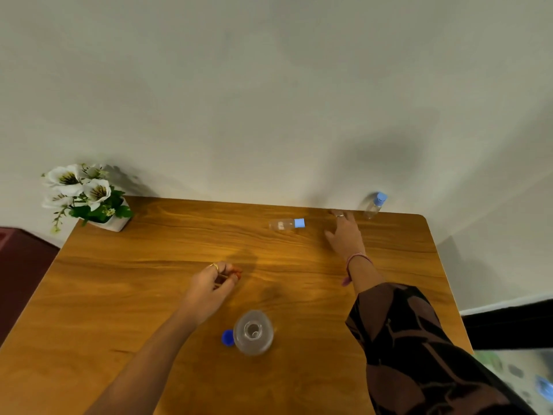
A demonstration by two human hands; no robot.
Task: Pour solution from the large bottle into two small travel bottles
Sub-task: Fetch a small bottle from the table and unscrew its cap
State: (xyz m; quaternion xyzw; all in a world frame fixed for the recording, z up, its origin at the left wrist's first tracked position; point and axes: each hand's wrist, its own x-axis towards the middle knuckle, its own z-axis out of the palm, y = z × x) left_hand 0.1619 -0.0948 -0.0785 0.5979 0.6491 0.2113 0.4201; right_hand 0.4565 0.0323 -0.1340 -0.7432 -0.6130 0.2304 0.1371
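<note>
A wooden surface (149, 265) stands against a plain pale wall, with a white pot of artificial flowers (86, 199) at its far left corner. Near the front edge the large bottle (253, 332) stands upright with its mouth uncovered, and its dark blue cap (228, 337) lies on the wood just beside it on the left. Both small travel bottles sit at the far side, each with its light blue cap in place: the lying bottle (285, 224) rests on its side near the middle, while the upright bottle (374, 205) stands close to the wall toward the right corner. The person's right hand (344, 235) reaches between them with fingers spread and straight, holding nothing, nearer the upright one but not clearly touching either. The left hand (214, 281) hovers low over the middle of the wood, well apart from the bottles, with fingers curled loosely; nothing can be made out in its grasp. By this evidence the job has scarcely begun: only the large bottle is opened. Both small ones seem empty and must be fetched, uncapped and filled.
</note>
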